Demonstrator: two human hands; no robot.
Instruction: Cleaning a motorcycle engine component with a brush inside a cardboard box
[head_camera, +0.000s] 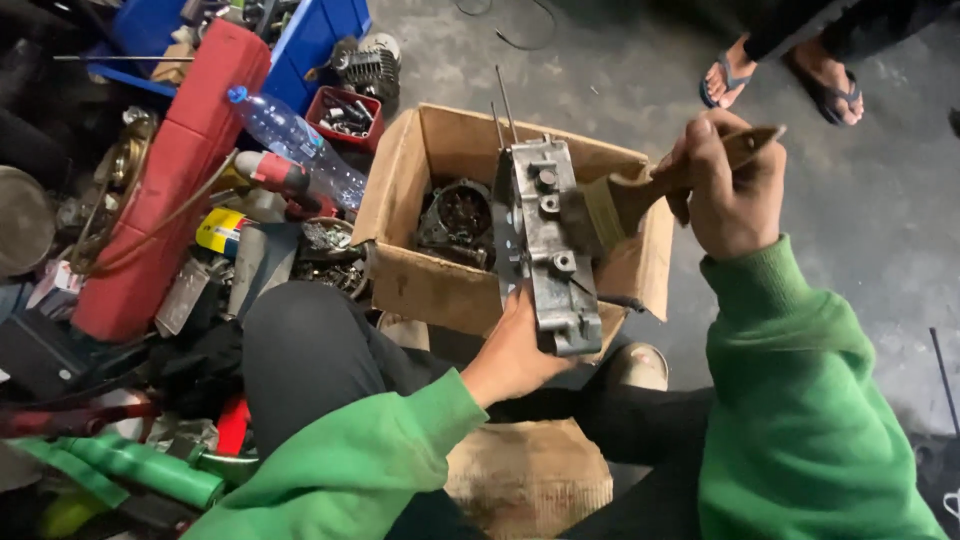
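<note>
Concrete floor (880, 220), grimy grey metal casting (548, 250), wooden brush (640, 195)

Dim, flat, cool light falls from above; shadows pool left of the left hand (515, 350). The right hand (730, 190) looks slightly soft, and the edges bow outward.

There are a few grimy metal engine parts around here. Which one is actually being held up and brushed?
The long grey casting gripped upright in the left hand, with the right hand's paintbrush on it. The others lie in the cardboard box.
</note>
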